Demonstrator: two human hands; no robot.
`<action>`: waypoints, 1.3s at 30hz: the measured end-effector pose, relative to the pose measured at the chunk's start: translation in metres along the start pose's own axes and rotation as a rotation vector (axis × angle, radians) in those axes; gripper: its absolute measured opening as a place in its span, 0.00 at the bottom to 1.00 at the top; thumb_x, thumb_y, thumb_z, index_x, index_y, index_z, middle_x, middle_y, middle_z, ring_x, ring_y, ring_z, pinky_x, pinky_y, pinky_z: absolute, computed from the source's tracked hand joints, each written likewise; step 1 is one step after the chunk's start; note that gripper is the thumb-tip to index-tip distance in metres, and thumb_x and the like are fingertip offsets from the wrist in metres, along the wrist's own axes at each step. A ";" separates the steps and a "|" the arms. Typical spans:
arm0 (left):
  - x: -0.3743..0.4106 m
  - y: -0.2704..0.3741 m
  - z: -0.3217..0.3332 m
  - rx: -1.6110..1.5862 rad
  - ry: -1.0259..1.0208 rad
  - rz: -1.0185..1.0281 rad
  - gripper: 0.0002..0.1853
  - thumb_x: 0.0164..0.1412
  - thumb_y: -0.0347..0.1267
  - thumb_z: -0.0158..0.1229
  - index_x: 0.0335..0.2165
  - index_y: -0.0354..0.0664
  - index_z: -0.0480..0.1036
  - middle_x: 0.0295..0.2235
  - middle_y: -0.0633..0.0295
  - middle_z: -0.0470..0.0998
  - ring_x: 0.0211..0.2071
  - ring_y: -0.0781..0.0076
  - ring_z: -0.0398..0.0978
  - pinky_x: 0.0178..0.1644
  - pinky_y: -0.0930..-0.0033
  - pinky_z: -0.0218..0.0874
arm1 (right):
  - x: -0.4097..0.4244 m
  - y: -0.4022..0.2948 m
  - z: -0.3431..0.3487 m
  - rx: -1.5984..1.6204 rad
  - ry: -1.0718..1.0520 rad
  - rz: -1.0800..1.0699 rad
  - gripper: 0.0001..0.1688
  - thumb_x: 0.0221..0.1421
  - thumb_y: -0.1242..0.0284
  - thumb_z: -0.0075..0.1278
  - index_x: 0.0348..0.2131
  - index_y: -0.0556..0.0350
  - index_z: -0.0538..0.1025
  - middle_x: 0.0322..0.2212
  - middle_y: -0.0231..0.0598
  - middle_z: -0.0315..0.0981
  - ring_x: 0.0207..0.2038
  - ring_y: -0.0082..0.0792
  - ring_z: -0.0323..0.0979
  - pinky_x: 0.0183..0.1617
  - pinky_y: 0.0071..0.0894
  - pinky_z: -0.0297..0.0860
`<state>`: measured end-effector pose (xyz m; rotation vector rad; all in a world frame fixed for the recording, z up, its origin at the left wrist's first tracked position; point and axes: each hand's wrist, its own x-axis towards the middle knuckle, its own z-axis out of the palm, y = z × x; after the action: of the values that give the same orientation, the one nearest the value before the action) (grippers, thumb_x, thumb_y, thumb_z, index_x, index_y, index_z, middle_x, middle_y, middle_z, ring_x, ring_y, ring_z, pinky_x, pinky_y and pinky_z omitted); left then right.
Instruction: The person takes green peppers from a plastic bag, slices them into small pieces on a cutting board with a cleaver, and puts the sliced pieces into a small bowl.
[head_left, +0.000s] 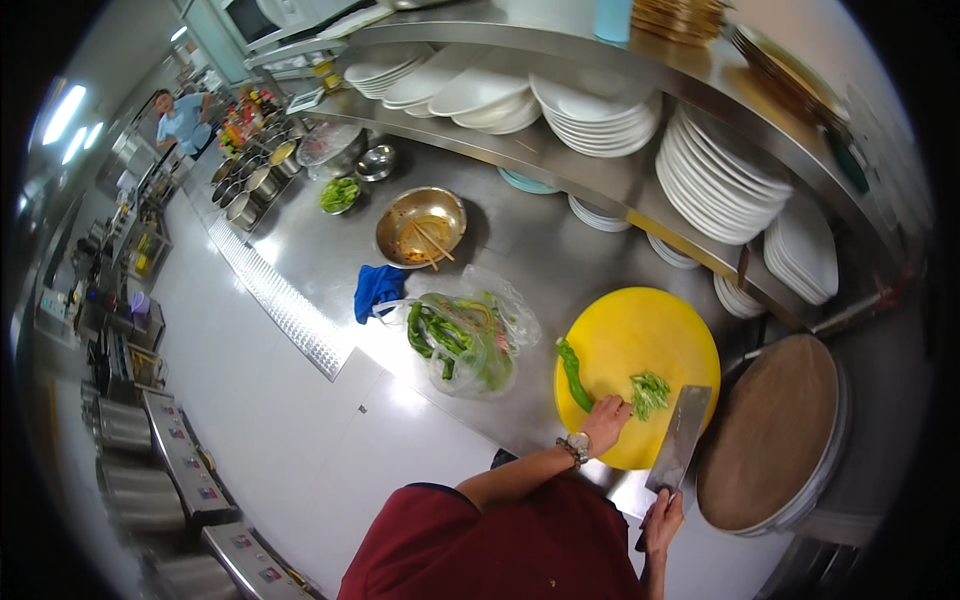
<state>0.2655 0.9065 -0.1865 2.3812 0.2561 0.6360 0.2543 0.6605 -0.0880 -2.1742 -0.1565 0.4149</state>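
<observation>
A round yellow cutting board (637, 322) lies on the steel counter before me. On it are a long green pepper (572, 375) and a small heap of sliced green pepper (649, 395). My left hand (606, 424) is over the board's near side, fingers curled, between the lower end of the pepper and the slices. Whether it holds anything is hidden by the fingers. My right hand (663, 520) grips the handle of a cleaver (681, 439), whose broad blade lies over the board's right edge.
Left of the board are a clear plastic bag (480, 360) of green peppers, a blue cloth (377, 291) and a steel bowl (397, 236) with chopsticks (427, 241). A large round brown-topped container (772, 435) stands at right. Stacked white plates (712, 180) line the shelf. A person (184, 120) stands far off.
</observation>
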 end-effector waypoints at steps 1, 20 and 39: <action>0.006 0.005 -0.011 -0.115 0.026 -0.052 0.08 0.58 0.28 0.55 0.38 0.39 0.72 0.34 0.54 0.69 0.38 0.53 0.69 0.43 0.57 0.63 | 0.000 0.003 0.001 -0.013 0.017 -0.003 0.18 0.69 0.61 0.41 0.29 0.54 0.62 0.10 0.28 0.58 0.10 0.19 0.58 0.12 0.24 0.57; -0.073 -0.101 -0.173 -0.910 0.110 -0.987 0.09 0.62 0.28 0.59 0.41 0.39 0.72 0.30 0.66 0.76 0.29 0.79 0.72 0.35 0.75 0.66 | 0.014 -0.018 0.008 -0.501 -0.200 -0.220 0.12 0.65 0.70 0.46 0.30 0.61 0.66 0.17 0.52 0.69 0.20 0.55 0.69 0.25 0.50 0.62; 0.091 -0.119 -0.133 0.210 0.237 -0.116 0.20 0.48 0.18 0.53 0.43 0.35 0.71 0.39 0.48 0.72 0.45 0.46 0.68 0.48 0.52 0.63 | 0.017 -0.016 0.013 -0.426 -0.217 -0.171 0.10 0.63 0.70 0.48 0.38 0.60 0.68 0.23 0.62 0.72 0.29 0.67 0.71 0.28 0.55 0.65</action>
<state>0.2744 1.1013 -0.1390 2.4652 0.5851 0.8737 0.2664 0.6837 -0.0865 -2.5002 -0.5939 0.5579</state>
